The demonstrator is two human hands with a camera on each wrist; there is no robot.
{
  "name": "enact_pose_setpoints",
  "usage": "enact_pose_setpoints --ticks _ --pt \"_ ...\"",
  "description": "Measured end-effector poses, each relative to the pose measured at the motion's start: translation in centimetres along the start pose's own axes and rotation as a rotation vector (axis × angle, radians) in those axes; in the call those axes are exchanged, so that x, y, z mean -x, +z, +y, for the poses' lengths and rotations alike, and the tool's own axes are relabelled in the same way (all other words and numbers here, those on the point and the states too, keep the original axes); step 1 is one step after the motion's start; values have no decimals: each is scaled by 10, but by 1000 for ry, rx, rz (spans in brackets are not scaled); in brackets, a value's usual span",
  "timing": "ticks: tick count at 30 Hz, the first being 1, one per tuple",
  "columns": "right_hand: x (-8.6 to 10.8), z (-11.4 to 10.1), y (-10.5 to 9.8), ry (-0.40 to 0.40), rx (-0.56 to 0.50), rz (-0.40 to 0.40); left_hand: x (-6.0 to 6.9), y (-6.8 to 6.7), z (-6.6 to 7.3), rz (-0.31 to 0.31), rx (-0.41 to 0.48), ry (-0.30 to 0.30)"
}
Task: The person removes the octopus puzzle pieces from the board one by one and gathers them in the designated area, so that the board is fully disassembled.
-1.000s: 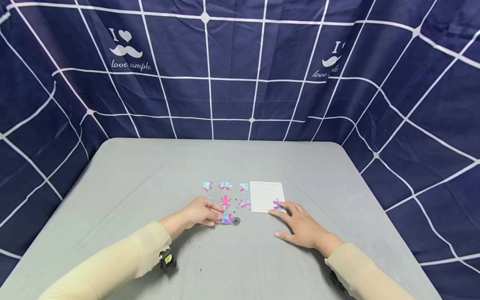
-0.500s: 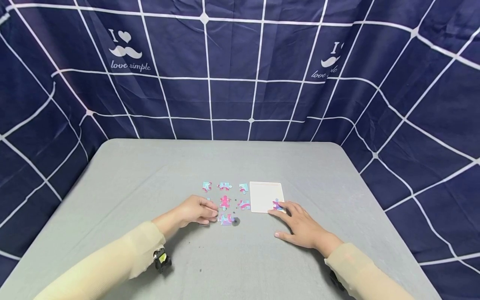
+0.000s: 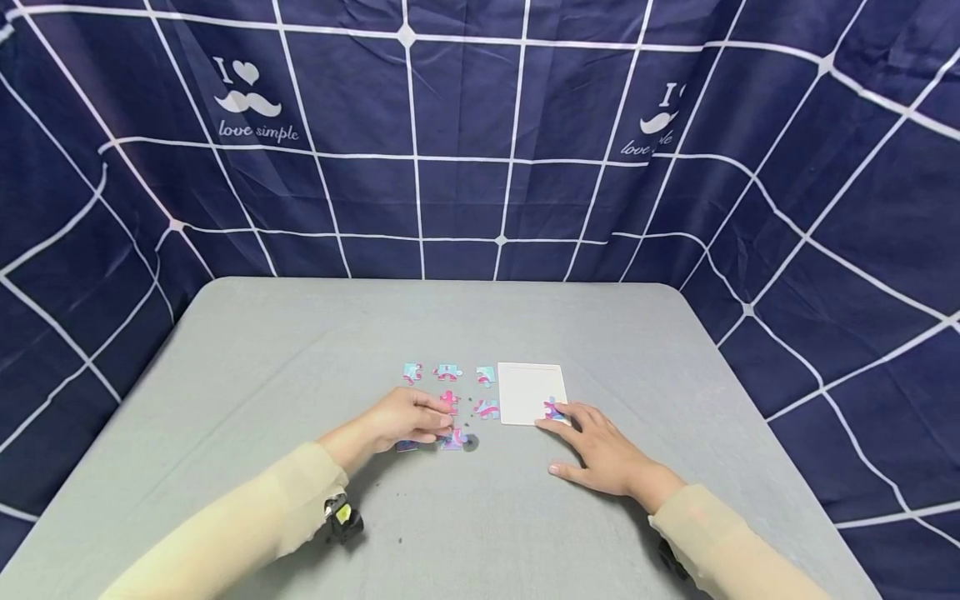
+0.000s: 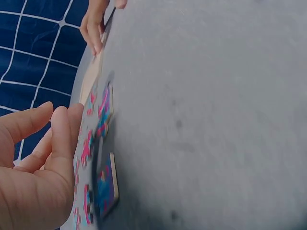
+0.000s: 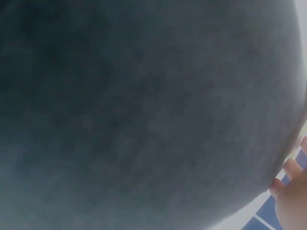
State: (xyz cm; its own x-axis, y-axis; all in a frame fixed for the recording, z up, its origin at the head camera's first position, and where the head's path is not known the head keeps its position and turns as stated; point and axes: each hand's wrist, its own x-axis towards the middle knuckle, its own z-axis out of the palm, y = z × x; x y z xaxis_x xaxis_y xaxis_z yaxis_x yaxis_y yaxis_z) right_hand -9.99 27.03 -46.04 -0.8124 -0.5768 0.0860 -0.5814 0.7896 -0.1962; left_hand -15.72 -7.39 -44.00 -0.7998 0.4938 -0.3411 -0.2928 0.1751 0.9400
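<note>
My left hand (image 3: 408, 418) hovers over a loose group of jigsaw pieces. Its fingers are relaxed, and nothing shows between thumb and fingertips in the left wrist view. Below the fingertips lies a purple-pink jigsaw piece (image 3: 453, 441), partly covered; a pink piece (image 3: 449, 398) sits just behind it. Another piece (image 3: 407, 446) peeks out under the hand. My right hand (image 3: 603, 450) rests at the near right corner of a square white tray (image 3: 525, 387), fingers extended. They touch a purple-blue piece (image 3: 553, 410) in that corner. The right wrist view shows mostly grey tabletop.
Three blue-and-pink pieces, among them a middle one (image 3: 447, 372), form a back row left of the tray. One more piece (image 3: 487, 409) lies beside the tray's left edge. A dark blue curtain (image 3: 465, 200) hangs behind the grey table (image 3: 337, 333).
My left hand first drew left from the near middle piece, which now lies turned, then came back right over the pieces. The right hand has stayed at the tray corner.
</note>
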Motion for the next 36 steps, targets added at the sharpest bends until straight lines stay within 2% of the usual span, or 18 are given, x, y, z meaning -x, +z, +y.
enact_pose_setpoints --ticks 10,17,27,36 --pt "2 5 0 3 -21 -34 -16 20 1 -11 98 2" --pt "3 6 -3 -1 -30 -35 -29 36 7 -20 101 17" --pt "3 9 -4 -18 -52 -35 -48 55 15 8 126 -10" --pt "4 11 -6 1 -77 -54 -58 70 21 3 162 4"
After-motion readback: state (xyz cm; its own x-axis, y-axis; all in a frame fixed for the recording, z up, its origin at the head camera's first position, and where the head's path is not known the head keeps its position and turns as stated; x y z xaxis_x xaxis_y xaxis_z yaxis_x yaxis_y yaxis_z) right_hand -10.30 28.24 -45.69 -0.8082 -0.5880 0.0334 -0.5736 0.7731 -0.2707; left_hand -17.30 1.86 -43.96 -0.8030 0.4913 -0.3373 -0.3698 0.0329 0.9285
